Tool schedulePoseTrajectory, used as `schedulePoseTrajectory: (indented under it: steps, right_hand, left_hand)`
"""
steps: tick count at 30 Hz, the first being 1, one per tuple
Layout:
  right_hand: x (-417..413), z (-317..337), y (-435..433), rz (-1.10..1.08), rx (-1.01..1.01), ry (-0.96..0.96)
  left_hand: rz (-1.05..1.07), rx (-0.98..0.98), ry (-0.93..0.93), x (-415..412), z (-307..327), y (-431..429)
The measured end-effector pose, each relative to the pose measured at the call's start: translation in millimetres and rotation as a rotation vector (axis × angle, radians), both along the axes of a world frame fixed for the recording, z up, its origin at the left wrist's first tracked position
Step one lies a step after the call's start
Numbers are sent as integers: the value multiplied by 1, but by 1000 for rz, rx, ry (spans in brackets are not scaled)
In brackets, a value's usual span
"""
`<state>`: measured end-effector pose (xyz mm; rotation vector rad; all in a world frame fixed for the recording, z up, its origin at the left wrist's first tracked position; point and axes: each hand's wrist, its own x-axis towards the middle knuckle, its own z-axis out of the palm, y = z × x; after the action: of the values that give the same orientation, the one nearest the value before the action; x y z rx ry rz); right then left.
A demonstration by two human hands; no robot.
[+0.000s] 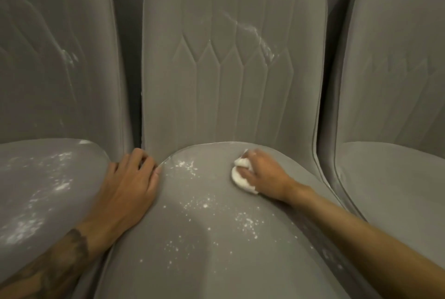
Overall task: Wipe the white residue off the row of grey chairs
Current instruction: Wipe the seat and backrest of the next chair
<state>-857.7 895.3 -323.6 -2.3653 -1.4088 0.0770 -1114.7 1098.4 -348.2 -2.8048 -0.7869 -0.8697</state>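
In the lower middle of the frame the white residue (pixel 204 205) is seen scattered as loose specks over the seat of the middle chair (pixel 216 269). It is judged to be a light, dry powder that should lift easily but could be smeared into the soft, plush cover if pressed hard. A little farther up, at centre right, a white cloth (pixel 240 179) is held bunched in the right grip (pixel 265 173), with the fingers curled round it, and is pressed to the seat. The wad is judged soft, light and yielding, and best kept gathered in the palm with a broad face down. Most specks lie left of and below that grip, apart from it. The left grip (pixel 130 185) rests on the seat edge with nothing held, beside the left chair (pixel 81 205), whose seat is also dusted. Farther up, a white streak (pixel 252 31) is seen on the middle backrest.
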Motion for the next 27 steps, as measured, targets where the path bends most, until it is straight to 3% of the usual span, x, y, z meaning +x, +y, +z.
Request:
schedulePoseTrajectory:
  steps: [2, 4, 9, 11, 17, 19, 24, 27]
  right_hand:
    - [17, 6, 9, -169, -2, -20]
    - [8, 7, 30, -203, 2, -27]
    - [-56, -10, 32, 170, 44, 33]
    - [-45, -8, 19, 226, 30, 30]
    - [12, 2, 42, -185, 11, -37]
    - [-12, 0, 59, -132, 38, -18]
    - [-58, -7, 39, 250, 40, 52]
    - [-20, 2, 35, 103, 7, 3]
  left_hand:
    - [6, -13, -11, 1, 0, -2]
    - [7, -33, -17, 1, 0, -2]
    - [-28, 10, -16, -1, -5, 1]
    - [-33, 16, -25, -1, -6, 2]
    - [-19, -45, -61, 1, -4, -1]
    - [-15, -32, -47, 1, -4, 0]
    - [-33, -6, -65, -1, -7, 1]
    - [-37, -1, -63, -1, -5, -1]
